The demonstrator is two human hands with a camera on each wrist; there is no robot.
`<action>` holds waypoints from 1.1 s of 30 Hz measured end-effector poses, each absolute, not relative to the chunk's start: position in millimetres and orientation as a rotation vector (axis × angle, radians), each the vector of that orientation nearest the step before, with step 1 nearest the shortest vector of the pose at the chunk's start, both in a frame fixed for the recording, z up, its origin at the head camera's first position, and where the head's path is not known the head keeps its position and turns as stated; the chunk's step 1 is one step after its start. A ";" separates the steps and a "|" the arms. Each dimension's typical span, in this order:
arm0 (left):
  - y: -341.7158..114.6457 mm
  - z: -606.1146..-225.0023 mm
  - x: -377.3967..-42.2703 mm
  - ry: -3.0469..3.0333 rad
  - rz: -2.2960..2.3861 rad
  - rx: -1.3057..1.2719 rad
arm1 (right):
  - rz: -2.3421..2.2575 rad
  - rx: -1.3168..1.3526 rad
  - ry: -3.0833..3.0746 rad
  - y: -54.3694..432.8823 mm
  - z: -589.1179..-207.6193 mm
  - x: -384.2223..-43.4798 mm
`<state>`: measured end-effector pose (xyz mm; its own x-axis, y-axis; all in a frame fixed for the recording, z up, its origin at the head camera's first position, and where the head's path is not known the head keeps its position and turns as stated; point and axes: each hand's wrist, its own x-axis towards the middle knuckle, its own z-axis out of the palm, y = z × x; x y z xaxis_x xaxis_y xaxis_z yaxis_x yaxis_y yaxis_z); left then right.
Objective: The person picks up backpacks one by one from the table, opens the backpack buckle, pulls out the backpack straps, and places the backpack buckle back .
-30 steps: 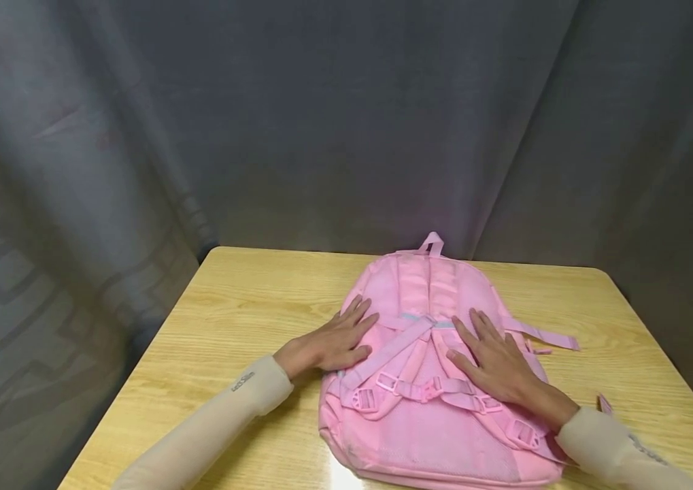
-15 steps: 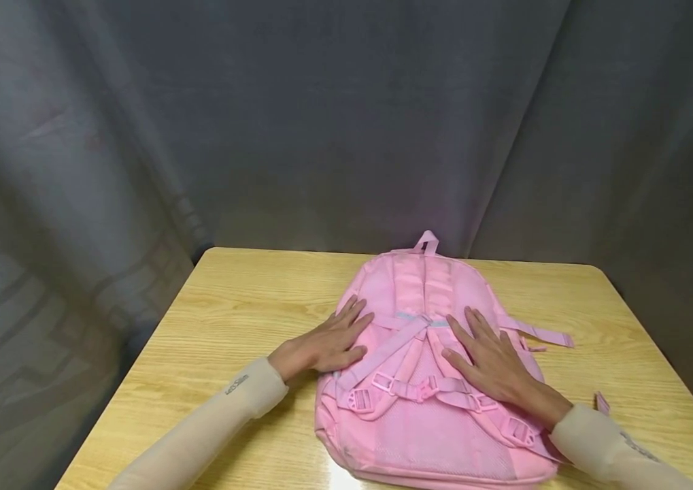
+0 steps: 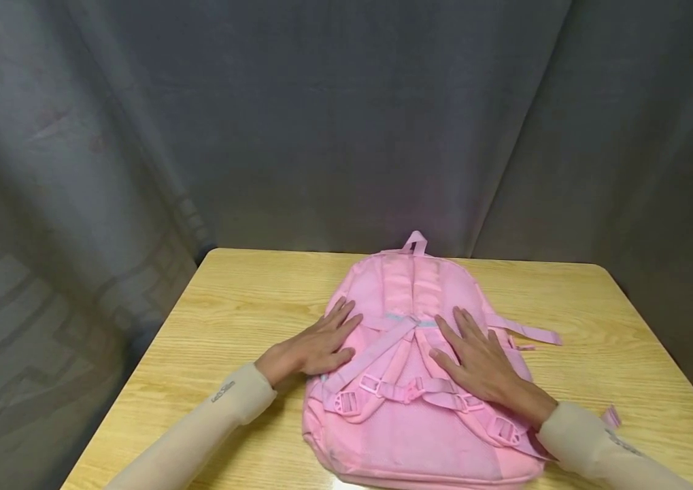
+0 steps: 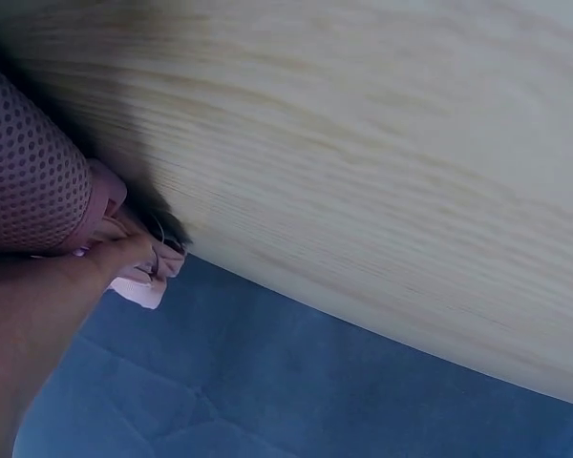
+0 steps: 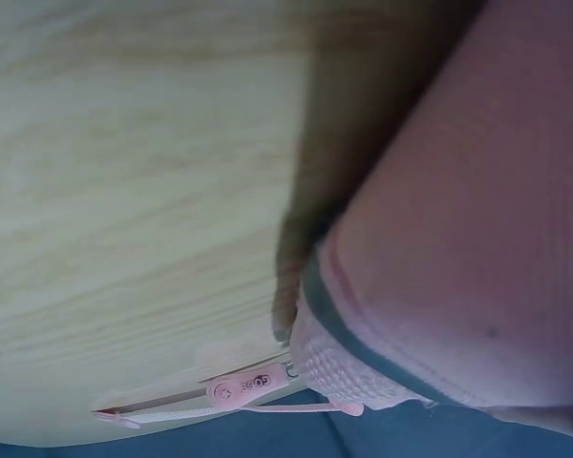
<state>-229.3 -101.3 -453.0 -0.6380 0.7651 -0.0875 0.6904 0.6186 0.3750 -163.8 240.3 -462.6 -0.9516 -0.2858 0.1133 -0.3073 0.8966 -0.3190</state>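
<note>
A pink backpack (image 3: pixel 432 442) lies on the wooden table with its shoulder straps facing up. The straps cross near the middle, and several pink plastic buckles lie along them. My left hand (image 3: pixel 318 340) rests flat on the backpack's left side, fingers spread. On the right half, over a strap, my right hand (image 3: pixel 481 364) lies with its fingers straight and apart. The left wrist view has a mesh side pocket (image 4: pixel 29 172) next to the left hand (image 4: pixel 29 324). In the right wrist view, a pink zipper pull (image 5: pixel 244 385) hangs beside the backpack's side (image 5: pixel 458 219).
The wooden table (image 3: pixel 224 320) extends on both sides of the backpack. A grey curtain (image 3: pixel 334 122) hangs behind the table's far edge. One loose strap end (image 3: pixel 536 333) sticks out to the right, and another strap tip (image 3: pixel 611 416) shows near the right sleeve.
The backpack has slid a little to the left on the table. Both hands have moved left with it, still flat on its surface.
</note>
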 end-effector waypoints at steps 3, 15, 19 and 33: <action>-105.7 -452.8 -228.7 2.608 0.458 1.200 | 0.517 0.476 -2.993 236.5 -463.6 -164.5; -121.9 -454.1 -226.5 2.608 0.488 1.193 | 0.523 0.465 -2.993 221.7 -466.0 -167.1; -124.0 -455.1 -226.4 2.607 0.481 1.187 | 0.522 0.461 -3.002 220.2 -466.3 -167.3; -108.2 -427.4 -224.5 2.745 0.501 1.138 | 0.546 0.675 -2.932 240.4 -419.4 -166.6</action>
<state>-224.5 -108.2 -427.4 -0.7076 0.7066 0.0086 0.6641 0.6608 0.3498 -166.6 240.4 -419.4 -0.8993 -0.4076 0.1586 -0.4374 0.8392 -0.3233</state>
